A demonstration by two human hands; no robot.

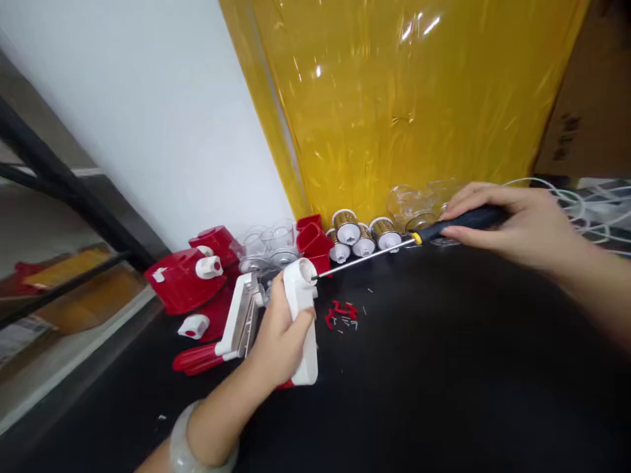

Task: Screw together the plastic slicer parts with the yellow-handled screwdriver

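Observation:
My left hand is wrapped round a white plastic housing with a round opening at its top end. In my right hand is a long screwdriver with a dark handle and a yellow collar. Its tip reaches the rim of the housing's opening; whether it sits on a screw I cannot make out. Just right of the housing, small red parts and several screws or pins lie on the black table. A white part with a red handle lies left of my left hand.
Red bodies with white knobs are piled at the left. Along the back stand clear plastic cups, red chutes and grater drums. A yellow-wrapped panel rises behind; white cables lie at the right.

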